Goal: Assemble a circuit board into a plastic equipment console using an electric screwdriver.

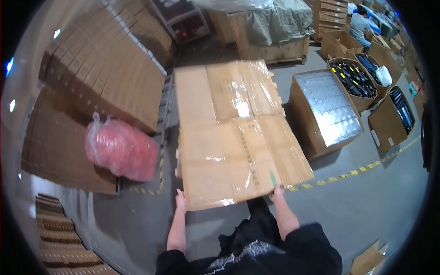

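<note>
A large flat cardboard sheet [213,149] spans the middle of the view, shiny with clear tape and marked by a small green strip near its close edge. My left hand [181,200] is closed on its near left corner, the thumb side showing and the other fingers partly hidden. Farther right along the same edge, my right hand [277,193] grips the sheet, its fingertips partly tucked out of sight. Bits of a wooden pallet or frame stick out past the cardboard's sides; what lies under it is hidden.
Stacked cartons [105,68] and a pink plastic-wrapped bundle [123,149] stand left. At right are a silver-topped carton [325,110] and open boxes of black parts [353,78]. Yellow-black tape [353,173] marks the floor. A seated person [360,27] is far right.
</note>
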`<action>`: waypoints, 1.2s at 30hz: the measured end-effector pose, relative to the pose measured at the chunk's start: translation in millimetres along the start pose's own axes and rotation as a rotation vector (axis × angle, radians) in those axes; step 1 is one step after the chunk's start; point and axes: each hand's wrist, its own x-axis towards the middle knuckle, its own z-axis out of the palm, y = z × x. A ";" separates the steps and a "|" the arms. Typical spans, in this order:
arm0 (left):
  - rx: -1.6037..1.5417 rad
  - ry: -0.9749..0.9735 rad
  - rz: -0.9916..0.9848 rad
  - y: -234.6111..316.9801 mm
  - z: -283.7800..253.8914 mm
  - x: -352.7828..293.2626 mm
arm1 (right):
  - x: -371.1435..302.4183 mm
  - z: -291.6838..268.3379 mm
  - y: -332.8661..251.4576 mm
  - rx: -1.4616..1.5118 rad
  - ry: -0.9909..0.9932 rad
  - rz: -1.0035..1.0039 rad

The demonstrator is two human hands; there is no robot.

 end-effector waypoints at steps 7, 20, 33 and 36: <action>0.885 0.368 0.013 -0.1 40.2 90.7 | 16.5 47.5 25.5 -0.100 0.102 -0.282; 1.160 -0.339 0.128 106.1 -13.8 226.6 | -127.7 168.9 71.2 -0.125 -0.059 -0.104; 1.859 -1.487 0.064 -77.0 376.8 15.1 | -151.2 -228.3 27.3 0.062 0.400 -0.137; 2.285 -1.386 -0.266 -120.6 469.7 -50.8 | -189.6 -329.3 48.6 0.315 0.618 0.007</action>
